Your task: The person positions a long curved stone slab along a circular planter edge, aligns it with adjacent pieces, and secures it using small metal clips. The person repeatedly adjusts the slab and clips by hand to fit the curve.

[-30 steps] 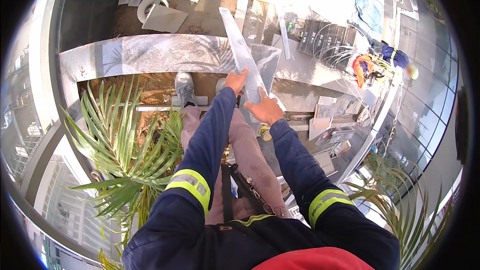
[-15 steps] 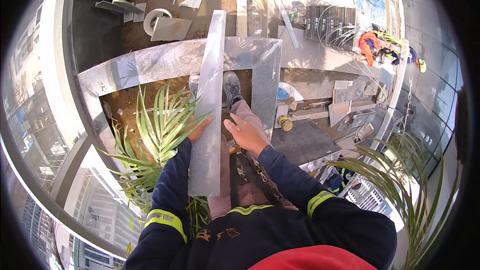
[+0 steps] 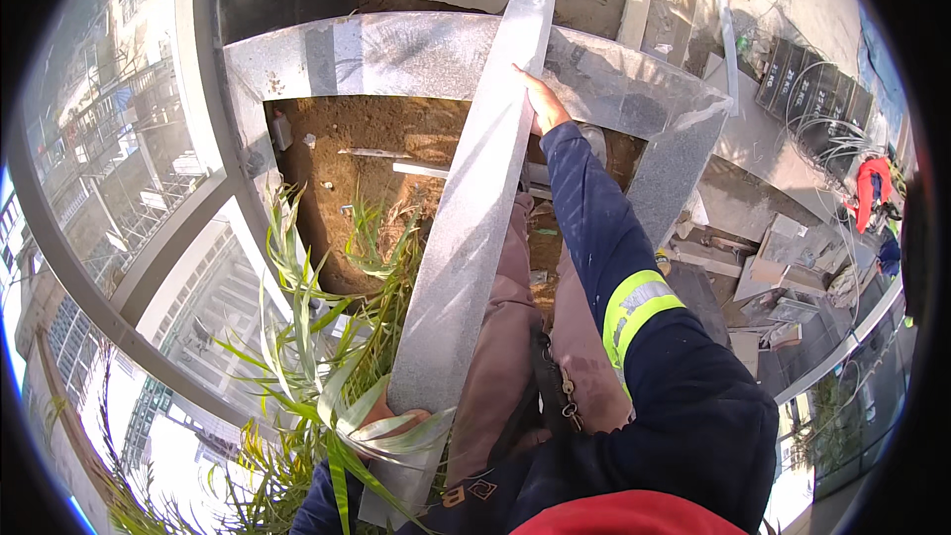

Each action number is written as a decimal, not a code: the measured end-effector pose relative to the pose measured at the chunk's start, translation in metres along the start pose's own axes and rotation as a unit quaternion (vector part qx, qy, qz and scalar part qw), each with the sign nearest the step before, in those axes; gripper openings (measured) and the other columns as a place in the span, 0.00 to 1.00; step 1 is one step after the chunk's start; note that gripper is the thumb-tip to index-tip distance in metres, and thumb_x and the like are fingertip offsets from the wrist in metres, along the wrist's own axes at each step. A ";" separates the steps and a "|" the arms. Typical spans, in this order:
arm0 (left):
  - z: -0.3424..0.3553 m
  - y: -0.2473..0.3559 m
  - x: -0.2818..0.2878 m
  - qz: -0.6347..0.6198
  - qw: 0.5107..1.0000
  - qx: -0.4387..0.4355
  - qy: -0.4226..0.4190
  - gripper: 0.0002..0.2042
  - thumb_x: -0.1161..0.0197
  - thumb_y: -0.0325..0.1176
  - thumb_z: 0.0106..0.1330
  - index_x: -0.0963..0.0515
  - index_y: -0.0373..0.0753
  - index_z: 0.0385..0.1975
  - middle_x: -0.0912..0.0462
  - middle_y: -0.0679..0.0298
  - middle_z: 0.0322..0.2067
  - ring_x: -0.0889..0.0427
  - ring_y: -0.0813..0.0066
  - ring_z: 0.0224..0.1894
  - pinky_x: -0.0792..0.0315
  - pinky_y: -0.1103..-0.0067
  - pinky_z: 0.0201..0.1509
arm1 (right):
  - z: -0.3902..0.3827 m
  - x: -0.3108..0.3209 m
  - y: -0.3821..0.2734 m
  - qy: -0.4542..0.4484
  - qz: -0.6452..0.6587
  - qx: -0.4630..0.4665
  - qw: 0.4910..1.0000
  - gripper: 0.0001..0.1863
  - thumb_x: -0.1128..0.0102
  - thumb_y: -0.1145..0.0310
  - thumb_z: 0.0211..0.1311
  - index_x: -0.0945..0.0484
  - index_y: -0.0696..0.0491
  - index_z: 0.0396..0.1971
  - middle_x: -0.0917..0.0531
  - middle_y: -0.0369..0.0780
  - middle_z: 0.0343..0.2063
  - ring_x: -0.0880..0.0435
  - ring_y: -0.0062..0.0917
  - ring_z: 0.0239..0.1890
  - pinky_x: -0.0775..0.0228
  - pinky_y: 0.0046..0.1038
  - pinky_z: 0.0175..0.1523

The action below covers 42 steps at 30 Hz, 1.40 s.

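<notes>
Because it is long and stiff, the grey slab (image 3: 471,208) seems to want a hand near each end

The slab slants above the planter (image 3: 411,54), crossing its far edge between the two far corners, with the close end low among palm leaves (image 3: 307,376). Whether it rests on that edge or only hangs over it, I cannot tell. The hands are well apart: the right hand (image 3: 543,104) is clamped on the slab's right side toward the far end, while the left hand (image 3: 381,421) lies at the left side near the close end. Leaves cover part of the left hand, so how firmly it closes cannot be told.

The slab looks like stone, so it is probably heavy, rigid and easily chipped at the corners. Its smooth-looking face may slip under bare palms. Holding it from below by both long sides, well out from the middle, should balance it best, with no leaf caught under the fingers.
</notes>
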<state>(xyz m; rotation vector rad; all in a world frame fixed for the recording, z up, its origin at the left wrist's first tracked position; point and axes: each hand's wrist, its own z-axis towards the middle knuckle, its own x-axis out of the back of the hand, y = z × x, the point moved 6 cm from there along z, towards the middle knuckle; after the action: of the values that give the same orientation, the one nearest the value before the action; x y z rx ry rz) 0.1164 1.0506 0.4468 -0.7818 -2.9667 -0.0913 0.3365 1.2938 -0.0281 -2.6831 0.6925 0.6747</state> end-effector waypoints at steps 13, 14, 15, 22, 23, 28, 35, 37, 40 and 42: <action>-0.120 -0.060 -0.004 0.153 0.986 -0.061 0.008 0.38 0.24 0.65 0.52 0.25 0.31 0.43 0.16 0.45 0.25 0.13 0.43 0.32 0.20 0.61 0.38 | -0.202 0.040 -0.003 0.105 0.063 0.043 0.992 0.25 0.32 0.58 0.67 0.24 0.54 0.58 0.15 0.43 0.49 0.16 0.37 0.50 0.24 0.42 0.60; -0.124 -0.056 -0.005 0.163 0.984 -0.074 -0.004 0.39 0.25 0.66 0.52 0.25 0.32 0.44 0.16 0.44 0.26 0.13 0.42 0.33 0.20 0.60 0.38 | -0.227 0.056 -0.020 0.100 0.067 0.053 0.991 0.24 0.32 0.58 0.67 0.24 0.54 0.58 0.15 0.43 0.50 0.16 0.37 0.51 0.24 0.42 0.61; -0.129 -0.044 -0.006 0.192 0.977 -0.090 0.002 0.39 0.26 0.67 0.53 0.25 0.32 0.44 0.16 0.44 0.26 0.13 0.42 0.32 0.20 0.60 0.38 | -0.252 0.068 -0.039 0.108 0.065 0.073 0.989 0.25 0.32 0.58 0.67 0.24 0.54 0.58 0.15 0.43 0.49 0.16 0.37 0.52 0.24 0.42 0.61; -0.136 0.101 0.016 0.330 0.907 -0.236 0.112 0.36 0.40 0.71 0.62 0.23 0.34 0.43 0.17 0.46 0.23 0.14 0.43 0.30 0.21 0.55 0.38 | -0.428 0.163 -0.201 0.194 0.103 0.278 0.935 0.25 0.42 0.58 0.74 0.28 0.58 0.63 0.19 0.46 0.57 0.18 0.41 0.58 0.26 0.46 0.65; -0.126 0.123 0.019 0.346 0.885 -0.277 0.143 0.38 0.43 0.73 0.63 0.21 0.34 0.42 0.17 0.47 0.23 0.13 0.45 0.31 0.21 0.57 0.38 | -0.453 0.186 -0.223 0.223 0.089 0.310 0.920 0.26 0.41 0.58 0.73 0.29 0.59 0.63 0.19 0.46 0.57 0.19 0.41 0.59 0.27 0.45 0.66; -0.073 0.223 0.024 0.369 0.826 -0.387 0.180 0.38 0.48 0.74 0.66 0.17 0.37 0.43 0.16 0.48 0.24 0.13 0.47 0.33 0.21 0.58 0.39 | -0.556 0.219 -0.299 0.284 0.071 0.391 0.872 0.28 0.41 0.56 0.74 0.29 0.61 0.63 0.20 0.45 0.59 0.22 0.40 0.61 0.32 0.44 0.69; -0.115 0.292 0.006 0.390 0.766 -0.466 0.210 0.38 0.45 0.74 0.63 0.16 0.37 0.38 0.16 0.48 0.23 0.13 0.46 0.31 0.20 0.59 0.35 | -0.707 0.247 -0.308 0.348 -0.103 0.486 0.795 0.30 0.48 0.51 0.76 0.29 0.61 0.64 0.23 0.48 0.63 0.24 0.43 0.64 0.37 0.48 0.72; -0.141 0.288 0.009 0.391 0.751 -0.478 0.234 0.37 0.43 0.74 0.60 0.16 0.38 0.37 0.17 0.49 0.21 0.14 0.46 0.29 0.20 0.60 0.34 | -0.727 0.235 -0.285 0.345 -0.040 0.487 0.801 0.30 0.48 0.50 0.76 0.29 0.61 0.64 0.23 0.48 0.63 0.25 0.43 0.64 0.37 0.48 0.72; -0.177 0.269 0.026 0.385 0.762 -0.462 0.239 0.37 0.40 0.74 0.58 0.16 0.38 0.37 0.17 0.50 0.21 0.14 0.47 0.27 0.21 0.60 0.33 | -0.742 0.181 -0.241 0.313 0.071 0.487 0.812 0.31 0.49 0.50 0.76 0.29 0.60 0.65 0.24 0.47 0.64 0.25 0.44 0.65 0.37 0.49 0.72; -0.199 0.256 0.046 0.413 0.755 -0.441 0.253 0.38 0.38 0.75 0.56 0.16 0.38 0.37 0.17 0.51 0.20 0.14 0.48 0.27 0.22 0.60 0.32 | -0.739 0.135 -0.210 0.281 0.145 0.483 0.817 0.31 0.50 0.49 0.76 0.29 0.59 0.65 0.24 0.47 0.64 0.26 0.44 0.66 0.37 0.50 0.72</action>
<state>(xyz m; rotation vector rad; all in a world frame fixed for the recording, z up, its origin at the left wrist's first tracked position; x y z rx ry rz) 0.2133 1.2804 0.6585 -1.7031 -1.7093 -1.4148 0.8207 1.1382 0.5634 -1.7715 1.1901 -0.4054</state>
